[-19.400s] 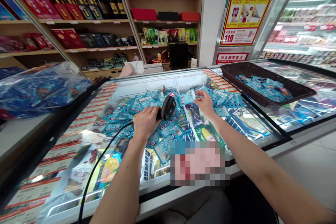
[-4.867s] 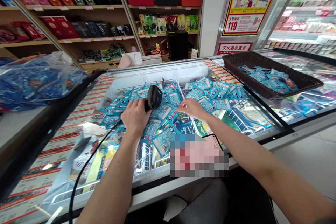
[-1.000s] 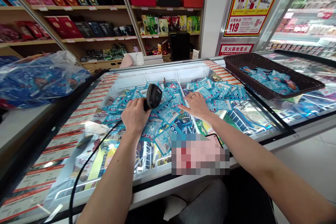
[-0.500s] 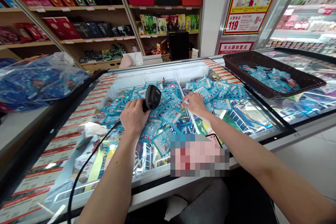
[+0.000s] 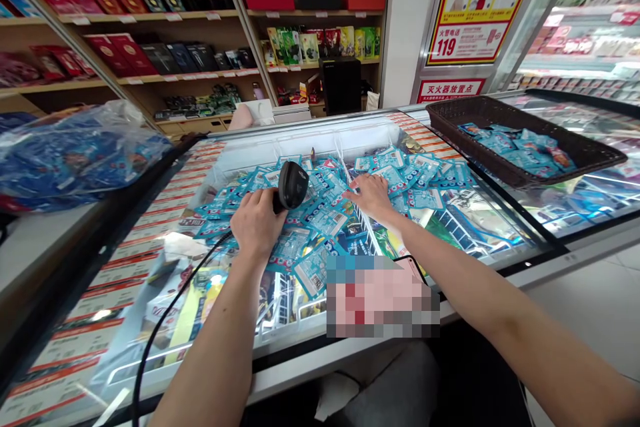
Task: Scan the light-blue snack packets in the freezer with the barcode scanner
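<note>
My left hand (image 5: 256,223) is wrapped around the handle of a black barcode scanner (image 5: 293,185). The scanner's head points away from me, above a loose spread of blue snack packets (image 5: 324,217). A black cable (image 5: 173,307) runs from it down to the lower left. To the right, my right hand (image 5: 373,197) hovers over or rests on the packets, its thumb and forefinger apart with nothing visible between them. More blue packets (image 5: 425,199) lie just beyond and beside that hand. All these packets lie on the glass top of a chest freezer (image 5: 480,240).
A brown woven basket (image 5: 525,140) with several blue packets stands at the back right. At the left lies a clear plastic bag (image 5: 80,153) of blue packs. A phone (image 5: 413,270), partly blurred out, lies at the front edge. Stocked shelves (image 5: 200,13) stand behind.
My right thumb and forefinger have parted slightly, and the hand has barely shifted. My left hand keeps the scanner in nearly the same place. The whole view has moved a little.
</note>
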